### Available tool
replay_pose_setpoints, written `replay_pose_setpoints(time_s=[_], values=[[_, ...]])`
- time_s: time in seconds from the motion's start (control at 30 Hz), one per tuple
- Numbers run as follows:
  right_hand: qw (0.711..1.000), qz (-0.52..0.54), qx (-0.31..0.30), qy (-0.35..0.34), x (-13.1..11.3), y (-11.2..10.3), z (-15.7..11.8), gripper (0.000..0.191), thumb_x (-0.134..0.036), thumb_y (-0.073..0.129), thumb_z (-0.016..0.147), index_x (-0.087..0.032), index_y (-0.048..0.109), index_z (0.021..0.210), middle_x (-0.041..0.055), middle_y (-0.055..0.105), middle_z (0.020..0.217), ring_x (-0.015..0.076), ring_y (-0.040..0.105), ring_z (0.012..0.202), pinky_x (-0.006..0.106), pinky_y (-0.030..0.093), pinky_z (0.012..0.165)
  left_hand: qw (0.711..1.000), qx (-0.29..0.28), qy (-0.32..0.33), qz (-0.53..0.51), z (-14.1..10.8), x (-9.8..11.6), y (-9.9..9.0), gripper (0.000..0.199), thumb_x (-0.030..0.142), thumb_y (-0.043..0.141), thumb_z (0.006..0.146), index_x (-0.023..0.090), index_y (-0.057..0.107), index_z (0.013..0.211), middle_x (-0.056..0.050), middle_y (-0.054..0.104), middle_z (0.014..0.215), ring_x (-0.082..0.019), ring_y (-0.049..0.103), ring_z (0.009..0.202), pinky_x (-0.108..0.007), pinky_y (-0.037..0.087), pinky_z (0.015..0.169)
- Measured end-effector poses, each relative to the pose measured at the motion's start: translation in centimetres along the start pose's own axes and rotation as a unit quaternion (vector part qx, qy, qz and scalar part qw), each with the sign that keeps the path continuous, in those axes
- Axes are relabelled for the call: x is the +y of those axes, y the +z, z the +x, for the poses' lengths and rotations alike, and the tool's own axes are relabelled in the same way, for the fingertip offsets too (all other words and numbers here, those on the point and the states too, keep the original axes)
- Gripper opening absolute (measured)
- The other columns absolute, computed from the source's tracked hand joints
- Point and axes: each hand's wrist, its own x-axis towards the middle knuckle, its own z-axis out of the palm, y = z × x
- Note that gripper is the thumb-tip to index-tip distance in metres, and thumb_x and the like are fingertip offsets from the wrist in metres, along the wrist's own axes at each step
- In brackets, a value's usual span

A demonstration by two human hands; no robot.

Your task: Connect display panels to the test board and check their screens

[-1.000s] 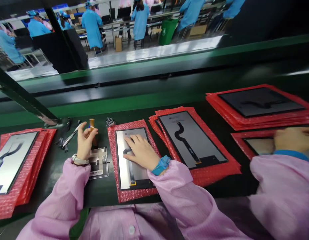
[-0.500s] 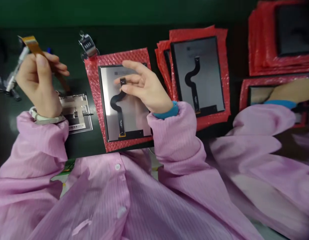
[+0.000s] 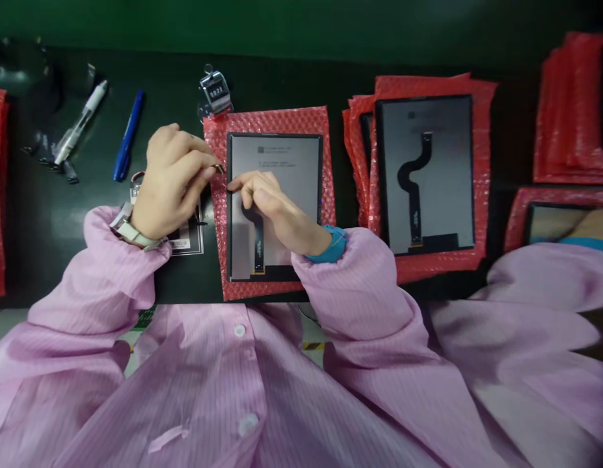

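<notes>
The left hand (image 3: 172, 182) was clenched in a pinch on a small gold-tipped strip (image 3: 218, 168), its grip reaching toward 3 o'clock. Just beyond that grip, at 3 o'clock, lay a display panel (image 3: 291, 156) on a red bubble-wrap sheet (image 3: 272, 123) on the table (image 3: 159, 84), its long axis running 12 to 6 o'clock. The right hand (image 3: 272, 208) was nearer, released, its fingertips (image 3: 235, 183) resting on the panel above the black flex cable (image 3: 258, 250).

**Dark desk beneath a green rail**

A dark green rail (image 3: 301, 26) runs along 12 o'clock behind the black desk (image 3: 42, 175), which shows soft glare toward 9 o'clock. Pale floor (image 3: 6, 320) shows low at 8 o'clock.
</notes>
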Motion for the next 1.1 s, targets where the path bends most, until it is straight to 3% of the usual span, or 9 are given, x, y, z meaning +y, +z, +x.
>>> replay_pose_setpoints(time_s=[0.07, 0.13, 0.23, 0.4, 0.67, 0.9, 1.1], values=[[1.0, -0.01, -0.008, -0.022, 0.0, -0.1, 0.0, 0.051, -0.048, 0.014, 0.109, -0.02, 0.048, 0.083, 0.0082, 0.06, 0.111, 0.0197, 0.052, 0.115, 0.045, 0.04, 0.11, 0.999, -0.025, -0.04, -0.02, 0.1, 0.0, -0.1, 0.032, 0.047, 0.053, 0.1, 0.02, 0.065, 0.086, -0.009, 0.068, 0.093, -0.026, 0.057, 0.102, -0.059, 0.03, 0.116], [0.999, -0.032, -0.016, -0.041, 0.2, -0.1, 0.0, 0.046, -0.047, 0.023, 0.109, -0.02, 0.049, 0.083, 0.0079, 0.061, 0.11, 0.0194, 0.053, 0.111, 0.043, 0.041, 0.106, 0.997, -0.051, -0.05, -0.022, 0.1, 0.0, -0.3, 0.033, 0.047, 0.052, 0.1, 0.021, 0.062, 0.082, -0.008, 0.065, 0.087, -0.026, 0.056, 0.1, -0.06, 0.031, 0.114], [0.994, -0.076, -0.016, -0.075, 0.6, 0.1, 0.3, 0.039, -0.046, 0.038, 0.107, -0.019, 0.051, 0.082, 0.0069, 0.063, 0.105, 0.0188, 0.053, 0.102, 0.041, 0.042, 0.099, 0.996, -0.091, -0.019, 0.005, 0.0, 0.1, -0.3, 0.036, 0.045, 0.046, 0.102, 0.021, 0.06, 0.08, -0.008, 0.062, 0.082, -0.027, 0.056, 0.098, -0.06, 0.034, 0.111], [0.985, -0.118, 0.017, -0.127, 0.8, 0.4, 0.4, 0.036, -0.041, 0.039, 0.107, -0.018, 0.053, 0.083, 0.0059, 0.062, 0.098, 0.018, 0.054, 0.096, 0.04, 0.043, 0.094, 0.991, -0.13, 0.031, 0.022, -0.1, 0.1, 0.0, 0.036, 0.042, 0.044, 0.101, 0.02, 0.057, 0.075, -0.005, 0.053, 0.072, -0.027, 0.056, 0.094, -0.06, 0.036, 0.106], [0.986, -0.129, 0.003, -0.108, 1.0, 0.4, 0.3, 0.039, -0.042, 0.033, 0.108, -0.019, 0.057, 0.087, 0.0069, 0.062, 0.103, 0.0206, 0.053, 0.099, 0.047, 0.044, 0.1, 0.986, -0.163, 0.036, 0.032, -0.2, 0.5, 0.1, 0.032, 0.04, 0.046, 0.095, 0.021, 0.058, 0.073, -0.003, 0.054, 0.072, -0.027, 0.058, 0.095, -0.056, 0.036, 0.107], [0.983, -0.142, 0.001, -0.114, 1.1, 0.4, 0.3, 0.036, -0.039, 0.035, 0.108, -0.019, 0.057, 0.087, 0.0072, 0.062, 0.104, 0.0207, 0.052, 0.101, 0.046, 0.044, 0.101, 0.981, -0.179, 0.05, 0.062, -0.3, 0.6, 0.1, 0.032, 0.038, 0.042, 0.096, 0.021, 0.059, 0.075, -0.004, 0.056, 0.073, -0.026, 0.058, 0.095, -0.053, 0.036, 0.107], [0.983, -0.152, -0.002, -0.107, 1.0, 0.5, 0.2, 0.037, -0.039, 0.036, 0.108, -0.018, 0.057, 0.087, 0.0074, 0.062, 0.106, 0.0211, 0.052, 0.103, 0.049, 0.043, 0.103, 0.983, -0.176, 0.03, 0.044, -0.3, 0.7, 0.3, 0.034, 0.04, 0.044, 0.095, 0.02, 0.058, 0.072, -0.004, 0.057, 0.073, -0.027, 0.058, 0.094, -0.056, 0.036, 0.107]])
